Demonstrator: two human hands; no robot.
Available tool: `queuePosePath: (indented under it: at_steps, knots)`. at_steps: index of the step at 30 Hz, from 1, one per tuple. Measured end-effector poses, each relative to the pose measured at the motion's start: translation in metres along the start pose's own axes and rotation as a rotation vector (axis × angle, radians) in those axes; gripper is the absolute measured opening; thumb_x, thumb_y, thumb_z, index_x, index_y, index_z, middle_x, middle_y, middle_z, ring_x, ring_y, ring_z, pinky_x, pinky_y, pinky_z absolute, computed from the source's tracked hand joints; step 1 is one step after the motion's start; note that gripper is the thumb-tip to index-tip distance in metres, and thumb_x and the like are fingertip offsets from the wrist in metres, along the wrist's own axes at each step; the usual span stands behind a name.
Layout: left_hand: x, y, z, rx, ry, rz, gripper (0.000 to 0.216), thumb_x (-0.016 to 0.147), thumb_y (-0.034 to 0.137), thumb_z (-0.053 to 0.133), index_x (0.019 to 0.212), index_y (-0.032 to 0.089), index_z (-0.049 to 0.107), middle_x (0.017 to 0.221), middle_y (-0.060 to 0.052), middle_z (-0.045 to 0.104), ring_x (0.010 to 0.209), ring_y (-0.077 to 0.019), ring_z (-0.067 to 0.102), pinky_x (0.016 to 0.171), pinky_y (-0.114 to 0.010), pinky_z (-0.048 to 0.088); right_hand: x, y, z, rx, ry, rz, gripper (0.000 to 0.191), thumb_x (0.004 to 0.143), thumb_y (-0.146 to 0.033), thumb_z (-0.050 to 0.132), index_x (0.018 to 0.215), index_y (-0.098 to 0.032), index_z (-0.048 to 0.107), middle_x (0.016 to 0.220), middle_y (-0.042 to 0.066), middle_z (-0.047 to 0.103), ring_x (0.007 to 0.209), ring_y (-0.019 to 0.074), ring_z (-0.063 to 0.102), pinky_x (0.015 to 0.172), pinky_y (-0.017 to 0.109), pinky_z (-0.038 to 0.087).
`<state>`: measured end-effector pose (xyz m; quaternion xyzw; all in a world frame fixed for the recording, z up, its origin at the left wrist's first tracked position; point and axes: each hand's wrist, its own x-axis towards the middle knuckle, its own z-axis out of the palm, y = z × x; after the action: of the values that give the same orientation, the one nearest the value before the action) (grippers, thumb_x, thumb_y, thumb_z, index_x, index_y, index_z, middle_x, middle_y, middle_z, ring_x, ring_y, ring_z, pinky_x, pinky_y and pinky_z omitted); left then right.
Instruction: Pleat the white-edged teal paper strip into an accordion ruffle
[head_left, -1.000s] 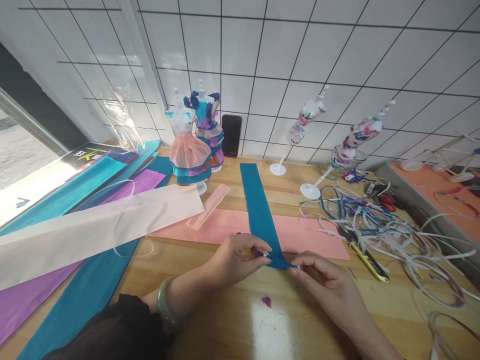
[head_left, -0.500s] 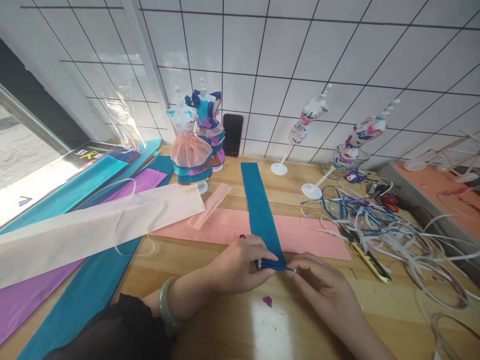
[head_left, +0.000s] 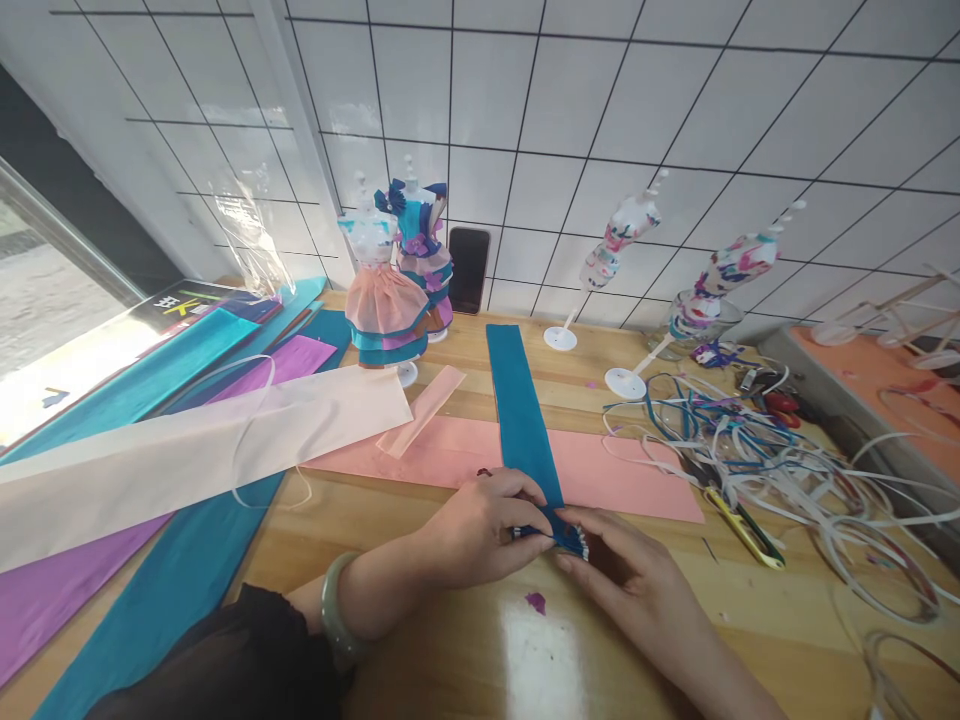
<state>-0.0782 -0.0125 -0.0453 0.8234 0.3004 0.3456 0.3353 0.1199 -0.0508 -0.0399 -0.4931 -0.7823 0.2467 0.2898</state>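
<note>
A long teal strip (head_left: 520, 400) of fabric or crepe paper lies lengthwise on the table, over a pink strip (head_left: 622, 470). Its near end is gathered into small folds with a pale, ridged edge. My left hand (head_left: 480, 525) pinches the left side of that gathered end between thumb and fingers. From the right, my right hand (head_left: 634, 570) grips the other side, with the pale ridges showing between thumb and forefinger. The fingertips of both hands almost meet. What lies inside the folds is hidden.
At the back stand two dressed mini mannequins (head_left: 386, 320), a phone (head_left: 469, 270) against the tiles, and two bare-stemmed mannequins (head_left: 731, 275). Tangled ribbon trimmings (head_left: 720, 430) and a yellow cutter (head_left: 746, 528) lie right. Coloured strips (head_left: 202, 450) overlap at left. A purple scrap (head_left: 535, 602) lies in front.
My right hand has shifted slightly left and its fingers now cover more of the gathered end. More of the pale ridged edge shows there. My left hand stays in place.
</note>
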Motion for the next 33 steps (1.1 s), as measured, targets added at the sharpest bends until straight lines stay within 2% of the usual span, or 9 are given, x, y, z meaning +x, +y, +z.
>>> queuePosePath:
  at_steps: [6,14,18,26,29,33]
  knots:
    - [0.0,-0.002,0.001,0.044,0.028,0.04,0.013,0.077,0.021,0.056,0.08,0.017,0.068,0.097,-0.008,0.061,0.088,-0.0152,0.058,0.082,-0.028,0.044,0.002,0.0,-0.003,0.066,-0.044,-0.007,0.008,0.083,-0.025,0.052,0.085,-0.022,0.059,0.085,0.003,0.063,0.077,0.0157,0.06,0.068,0.025,0.048]
    - [0.004,-0.004,-0.002,-0.035,-0.001,0.047,0.014,0.078,0.019,0.056,0.084,0.014,0.067,0.077,-0.007,0.068,0.075,-0.0146,0.06,0.073,-0.026,0.045,0.003,-0.003,-0.009,0.115,0.011,0.101,0.009,0.082,-0.027,0.053,0.079,-0.022,0.059,0.077,0.001,0.063,0.07,0.0141,0.059,0.064,0.023,0.046]
    - [0.007,-0.001,-0.005,-0.125,0.038,-0.039,0.012,0.076,0.019,0.058,0.079,0.013,0.068,0.075,-0.007,0.069,0.072,-0.0146,0.062,0.071,-0.026,0.046,0.003,-0.003,-0.01,0.142,0.037,0.162,0.01,0.08,-0.029,0.056,0.076,-0.022,0.061,0.074,0.001,0.063,0.067,0.0133,0.058,0.063,0.022,0.045]
    - [0.004,0.003,-0.008,-0.402,-0.01,-0.377,0.02,0.073,0.027,0.062,0.083,0.011,0.069,0.079,-0.009,0.07,0.071,-0.016,0.063,0.065,-0.023,0.048,-0.001,0.004,-0.006,0.247,0.141,0.337,0.015,0.07,-0.034,0.066,0.077,-0.021,0.069,0.07,0.002,0.068,0.064,0.0148,0.061,0.06,0.022,0.049]
    - [0.003,0.0,-0.008,-0.481,-0.022,-0.42,0.023,0.072,0.029,0.064,0.084,0.01,0.068,0.074,-0.008,0.068,0.068,-0.0145,0.061,0.062,-0.023,0.046,-0.001,0.006,-0.007,0.317,0.152,0.38,0.017,0.068,-0.035,0.067,0.078,-0.021,0.069,0.07,0.003,0.068,0.063,0.0153,0.061,0.059,0.022,0.05]
    - [0.003,-0.002,-0.007,-0.558,-0.018,-0.434,0.019,0.071,0.024,0.064,0.083,0.011,0.066,0.073,-0.006,0.065,0.066,-0.0121,0.058,0.062,-0.022,0.045,-0.001,0.007,-0.01,0.364,0.122,0.398,0.017,0.069,-0.033,0.066,0.081,-0.021,0.069,0.071,0.002,0.068,0.064,0.0149,0.06,0.061,0.023,0.05]
